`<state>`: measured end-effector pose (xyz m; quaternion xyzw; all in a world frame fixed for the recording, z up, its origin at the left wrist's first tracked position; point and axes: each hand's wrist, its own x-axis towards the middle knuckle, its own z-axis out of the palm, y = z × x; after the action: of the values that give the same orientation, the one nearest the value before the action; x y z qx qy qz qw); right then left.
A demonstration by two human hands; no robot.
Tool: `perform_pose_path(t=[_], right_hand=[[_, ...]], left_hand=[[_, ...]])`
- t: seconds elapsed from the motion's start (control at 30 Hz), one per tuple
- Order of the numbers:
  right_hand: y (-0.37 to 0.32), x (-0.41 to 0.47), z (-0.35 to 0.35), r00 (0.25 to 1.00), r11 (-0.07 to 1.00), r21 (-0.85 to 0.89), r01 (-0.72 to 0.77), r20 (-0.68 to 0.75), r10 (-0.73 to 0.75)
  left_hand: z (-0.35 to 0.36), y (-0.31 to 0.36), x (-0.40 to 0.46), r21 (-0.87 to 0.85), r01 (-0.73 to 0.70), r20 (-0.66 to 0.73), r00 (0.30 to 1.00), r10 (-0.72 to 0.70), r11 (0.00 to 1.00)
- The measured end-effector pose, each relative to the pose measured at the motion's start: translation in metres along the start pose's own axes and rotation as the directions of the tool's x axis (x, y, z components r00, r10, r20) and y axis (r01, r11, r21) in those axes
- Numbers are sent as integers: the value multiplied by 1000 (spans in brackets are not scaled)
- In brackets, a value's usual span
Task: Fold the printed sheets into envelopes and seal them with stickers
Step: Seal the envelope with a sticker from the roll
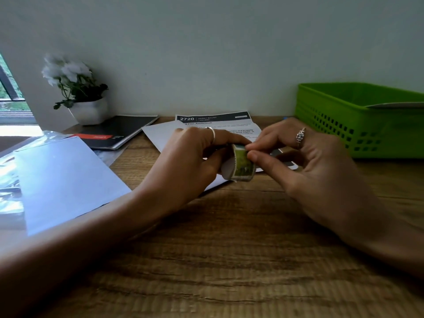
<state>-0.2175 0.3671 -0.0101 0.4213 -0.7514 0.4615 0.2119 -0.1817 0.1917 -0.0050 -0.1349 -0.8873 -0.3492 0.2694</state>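
Green, stamp-patterned sticker strip on white backing (242, 165) stands between my hands, just above the wooden desk (218, 260), its long axis near upright, top tipped away from me. My left hand (195, 157) curls round its white-backed side; my right hand (305, 161) pinches its upper edge with thumb and forefinger. Behind them the printed white sheet (215, 121) lies flat, header toward the wall, left of the green plastic basket (358, 120).
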Motion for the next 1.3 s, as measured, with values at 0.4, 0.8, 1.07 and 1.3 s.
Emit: perform_pose_path(t=[0.4,0.8,1.07,1.3], right_hand=[[-2,0,-3,1000,999,28,15,16,-15],[-1,4,-5,999,998,63,-5,50,2],[-6,1,-7,996,994,111,-11,93,0],[-3,1,-6,993,988,153,-36,118,18]], left_hand=[[1,-1,1,-139,110,31,994,-107,984],[-4,6,4,-284,349,182,934,-307,893],[-8,5,5,-351,462,235,886,-401,815],[-9,9,7,-393,565,274,825,-494,725]])
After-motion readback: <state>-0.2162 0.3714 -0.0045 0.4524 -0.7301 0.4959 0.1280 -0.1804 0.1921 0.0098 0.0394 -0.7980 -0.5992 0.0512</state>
